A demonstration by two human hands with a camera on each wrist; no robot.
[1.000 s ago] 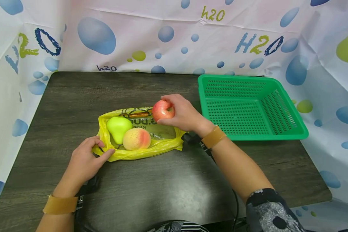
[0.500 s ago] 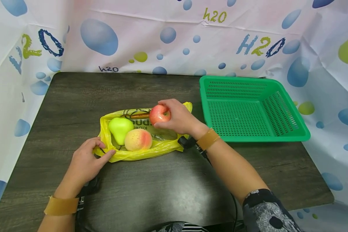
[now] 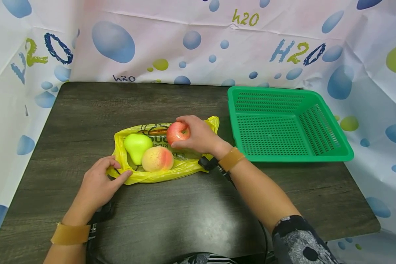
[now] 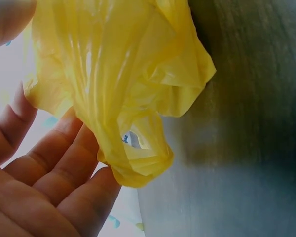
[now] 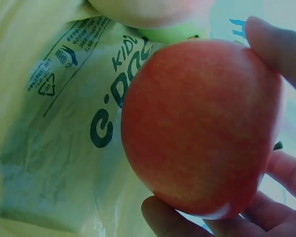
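A yellow plastic bag [image 3: 168, 176] lies on its side on the table with its mouth spread wide. Inside at the left are a green pear [image 3: 137, 147] and a peach [image 3: 157, 159], side by side. My left hand [image 3: 97, 181] pinches the bag's left edge between thumb and fingers; the left wrist view shows the crumpled yellow plastic [image 4: 123, 74] against the fingers. A red apple [image 3: 178, 134] is gripped by my right hand [image 3: 199, 135] over the bag's opening. The right wrist view has the apple [image 5: 202, 128] between thumb and fingertips, above the printed bag lining.
To the right stands a green plastic basket [image 3: 232, 124] with slotted walls. A long thin orange-brown thing [image 3: 154, 131] shows along the bag's back side, partly hidden by the apple. A patterned white sheet [image 3: 151, 40] rises behind the dark wooden table [image 3: 95, 106].
My right hand has moved left and slightly toward me with the apple, farther over the bag. The bag's right back corner has come into view. My left hand stays at the left edge.
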